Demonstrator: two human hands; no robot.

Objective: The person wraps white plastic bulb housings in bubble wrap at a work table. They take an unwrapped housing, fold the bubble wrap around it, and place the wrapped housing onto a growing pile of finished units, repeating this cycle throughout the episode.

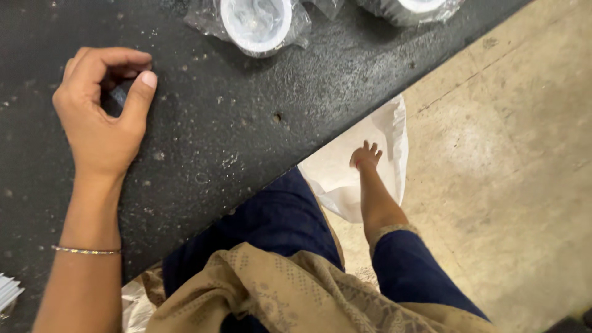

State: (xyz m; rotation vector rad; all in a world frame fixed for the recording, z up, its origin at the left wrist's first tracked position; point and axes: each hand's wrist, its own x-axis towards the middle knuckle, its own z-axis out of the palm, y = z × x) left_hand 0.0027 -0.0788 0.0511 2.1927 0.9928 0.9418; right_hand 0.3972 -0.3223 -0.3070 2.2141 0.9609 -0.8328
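At upper left of the frame, the left hand (102,117) is seen resting on a rough, speckled black table (246,135), fingers curled and thumb pressed toward them, pinching a small dark piece (119,94) against the surface. A thin beaded bracelet (86,250) is worn on that wrist. At the top edge, two round white cups (256,21) wrapped in crinkled clear plastic are counted; what they contain cannot be told. Lower centre, the right hand (365,157) is lowered, fingers spread and gripping nothing, over one white plastic bag (345,172) on the scuffed beige floor (512,154).
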